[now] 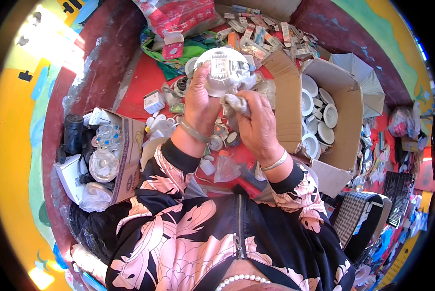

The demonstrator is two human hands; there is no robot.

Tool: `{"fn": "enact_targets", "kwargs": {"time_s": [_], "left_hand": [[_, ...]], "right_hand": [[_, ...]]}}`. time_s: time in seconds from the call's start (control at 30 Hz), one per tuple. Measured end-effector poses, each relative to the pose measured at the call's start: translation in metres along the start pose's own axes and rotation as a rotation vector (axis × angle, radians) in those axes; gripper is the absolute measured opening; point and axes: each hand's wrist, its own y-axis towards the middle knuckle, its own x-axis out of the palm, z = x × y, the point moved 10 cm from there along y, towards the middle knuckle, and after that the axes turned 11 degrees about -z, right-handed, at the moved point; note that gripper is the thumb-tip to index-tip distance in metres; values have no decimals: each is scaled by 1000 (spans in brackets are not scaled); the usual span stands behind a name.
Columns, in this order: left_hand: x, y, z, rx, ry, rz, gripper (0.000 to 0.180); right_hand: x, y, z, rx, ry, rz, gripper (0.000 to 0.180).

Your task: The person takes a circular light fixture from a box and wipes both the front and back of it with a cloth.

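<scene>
A round white downlight [221, 65], its back with a printed label and ribbed body toward me, is held up over the red floor covering. My left hand [200, 99] grips it from the near left side, thumb up along its edge. In my right hand [259, 121] is a bunched grey rag [235, 104], pinched between the fingers and pressed against the lower right of the downlight. Part of the light's rim and my left fingers are hidden behind it.
An open cardboard box [341, 92] of round white lights stands at right. At left, another carton [125, 160] holds plastic-wrapped parts. Many small boxes [261, 36] pile up at the back beside a red and white sack [178, 17]. A small white box [154, 102] lies left of my hands.
</scene>
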Motion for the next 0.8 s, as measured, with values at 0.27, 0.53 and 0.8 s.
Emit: {"fn": "enact_targets", "kwargs": {"time_s": [0.27,0.53,0.8], "left_hand": [[26,-13,-16,-58,90,-68,36],[26,-16,-21,-85,80,-56,31],[30,-14,-10,-68,208,-70,31]], "right_hand": [[-21,10,-10,-157,-171,163,39],[14,4,-18,-216,-379,-28,60],[2,4,-27,-223,-427,-17,62]]}}
